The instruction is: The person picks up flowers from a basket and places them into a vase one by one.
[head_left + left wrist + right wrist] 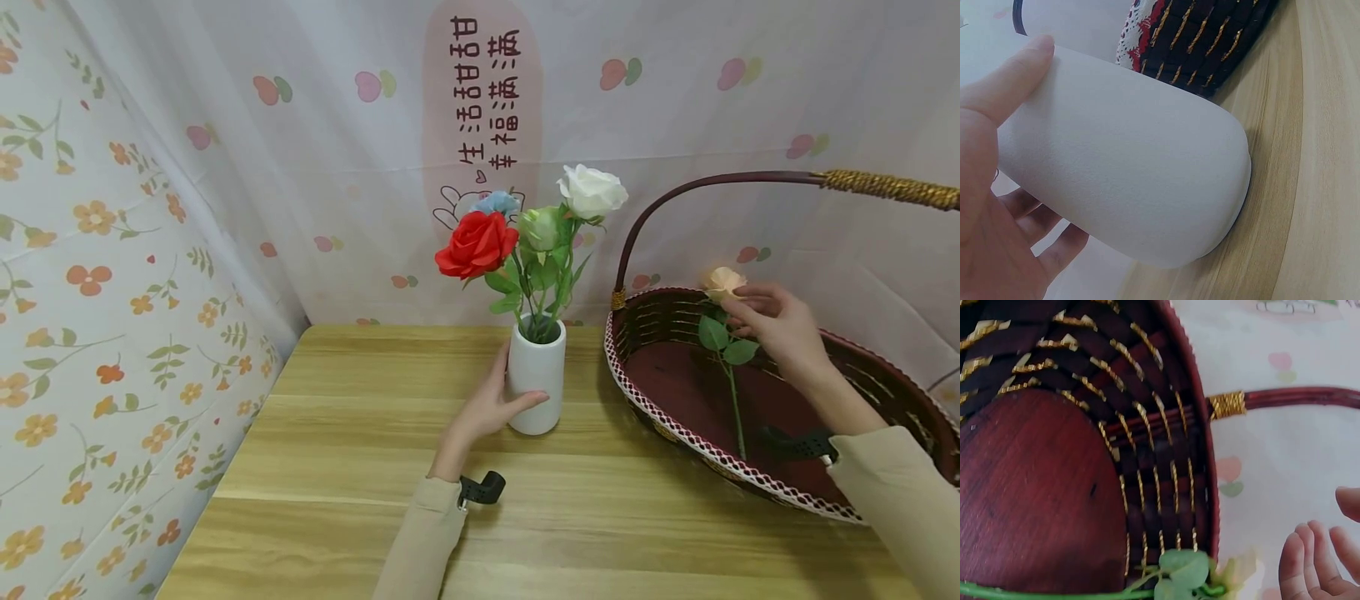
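Note:
A white cylindrical vase [537, 383] stands upright on the wooden table. My left hand [491, 404] grips its side, thumb across the front and fingers behind, as the left wrist view also shows. The vase holds a red rose [477, 245], a white rose [592, 192], a pale green rose [538, 228] and a blue flower [497, 202]. Inside the basket [619, 358], a peach rose [724, 282] leans with its bloom near the back rim. My right hand [776, 321] is right at that bloom; in the right wrist view its thumb and fingers are spread apart.
The dark woven basket has a lace-trimmed rim and a tall arched handle [705, 179] rising over it, beside my right arm. Behind the table [322, 467] hangs a printed curtain [337, 167]; a flowered cloth [112, 333] drapes the left side.

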`<act>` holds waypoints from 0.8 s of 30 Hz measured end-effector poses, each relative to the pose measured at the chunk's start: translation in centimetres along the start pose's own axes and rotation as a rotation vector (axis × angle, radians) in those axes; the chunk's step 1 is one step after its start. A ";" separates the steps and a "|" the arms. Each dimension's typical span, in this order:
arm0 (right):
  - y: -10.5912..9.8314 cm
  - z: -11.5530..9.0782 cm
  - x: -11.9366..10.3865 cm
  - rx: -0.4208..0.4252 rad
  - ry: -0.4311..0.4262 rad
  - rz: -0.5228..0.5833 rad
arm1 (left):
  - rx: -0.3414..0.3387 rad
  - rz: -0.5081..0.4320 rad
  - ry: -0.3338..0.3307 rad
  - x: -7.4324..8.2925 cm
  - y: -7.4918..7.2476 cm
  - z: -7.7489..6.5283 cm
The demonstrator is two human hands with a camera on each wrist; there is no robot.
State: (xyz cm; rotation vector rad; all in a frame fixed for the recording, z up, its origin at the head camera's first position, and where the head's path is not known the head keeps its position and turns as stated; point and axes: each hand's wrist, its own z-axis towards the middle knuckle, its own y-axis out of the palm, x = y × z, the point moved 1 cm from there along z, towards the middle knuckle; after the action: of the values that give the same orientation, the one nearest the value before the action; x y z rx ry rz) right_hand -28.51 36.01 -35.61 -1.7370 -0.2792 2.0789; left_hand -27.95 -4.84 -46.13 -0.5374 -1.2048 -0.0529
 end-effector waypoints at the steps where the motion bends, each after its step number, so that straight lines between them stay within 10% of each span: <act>1: -0.1 0.0 0.2 0.002 0.003 -0.010 | 0.000 -0.003 0.004 0.0 0.0 0.0; 24: -1.9 0.7 4.9 -0.032 0.183 -0.214 | -0.004 0.000 -0.009 0.0 0.1 0.2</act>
State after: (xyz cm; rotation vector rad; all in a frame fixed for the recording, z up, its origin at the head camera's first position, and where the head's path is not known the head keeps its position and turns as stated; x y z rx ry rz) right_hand -29.50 39.91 -39.07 -1.8156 -0.4249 1.7619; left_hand -28.13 -4.68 -46.13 -0.5414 -1.2139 -0.0532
